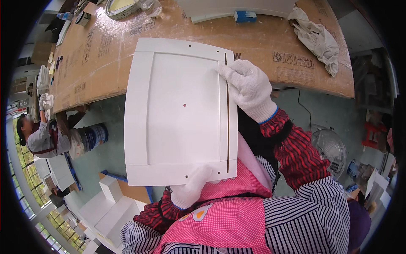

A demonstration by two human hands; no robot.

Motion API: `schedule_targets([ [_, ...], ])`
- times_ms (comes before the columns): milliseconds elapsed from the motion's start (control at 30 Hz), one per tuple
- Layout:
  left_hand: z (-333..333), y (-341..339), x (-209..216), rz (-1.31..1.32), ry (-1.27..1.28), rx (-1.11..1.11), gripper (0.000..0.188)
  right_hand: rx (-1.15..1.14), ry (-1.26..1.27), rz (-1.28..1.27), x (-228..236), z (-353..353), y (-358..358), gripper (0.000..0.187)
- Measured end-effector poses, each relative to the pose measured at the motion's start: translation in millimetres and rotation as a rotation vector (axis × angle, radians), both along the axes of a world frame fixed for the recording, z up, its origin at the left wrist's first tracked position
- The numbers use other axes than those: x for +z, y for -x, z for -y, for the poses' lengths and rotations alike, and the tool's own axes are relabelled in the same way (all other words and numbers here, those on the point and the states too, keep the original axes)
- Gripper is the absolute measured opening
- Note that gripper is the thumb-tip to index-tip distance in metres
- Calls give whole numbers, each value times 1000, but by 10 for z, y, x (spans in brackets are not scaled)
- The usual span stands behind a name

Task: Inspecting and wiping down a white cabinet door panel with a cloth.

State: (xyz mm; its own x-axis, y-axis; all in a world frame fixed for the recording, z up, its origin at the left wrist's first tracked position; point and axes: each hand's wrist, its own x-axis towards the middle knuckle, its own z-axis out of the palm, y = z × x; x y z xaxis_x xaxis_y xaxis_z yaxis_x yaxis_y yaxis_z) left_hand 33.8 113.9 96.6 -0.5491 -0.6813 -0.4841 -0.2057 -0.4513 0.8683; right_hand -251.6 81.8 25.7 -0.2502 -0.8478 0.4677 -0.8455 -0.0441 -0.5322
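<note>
A white framed panel (186,118) with a recessed middle, several small holes and a dark slot along its right side is held up before me. My left hand (191,186), in a white knitted glove, grips its near edge, the thumb lying on the face and the other fingers hidden behind. My right hand (249,86), gloved alike, is closed over the panel's far right side. Its fingers are curled, and the fingertips touch the inner edge of the frame beside the slot. Whether anything small is pinched in them, I cannot tell.
Beyond the panel is a cardboard-covered table (110,51), bearing a crumpled cloth (317,38), a blue block (245,16) and a large white piece (237,7). A floor fan (330,150) stands at right. Another person (46,135) works at the table's left; white cabinet parts (105,216) sit lower left.
</note>
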Motion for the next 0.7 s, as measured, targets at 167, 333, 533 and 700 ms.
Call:
schedule_targets([
  [167, 26, 5, 36, -12, -31, -24, 13, 92, -71, 120, 270, -292, -216, 12],
  [333, -33, 44, 59, 134, 14, 63, 15, 79, -152, 408, 434, -667, -537, 24],
  [533, -97, 27, -26, 69, 31, 96, 32, 201, -385, 598, 486, -1131, -793, 20],
  [700, -71, 32, -38, 29, 61, 69, 24, 307, -238, 432, 514, -1235, -842, 19],
])
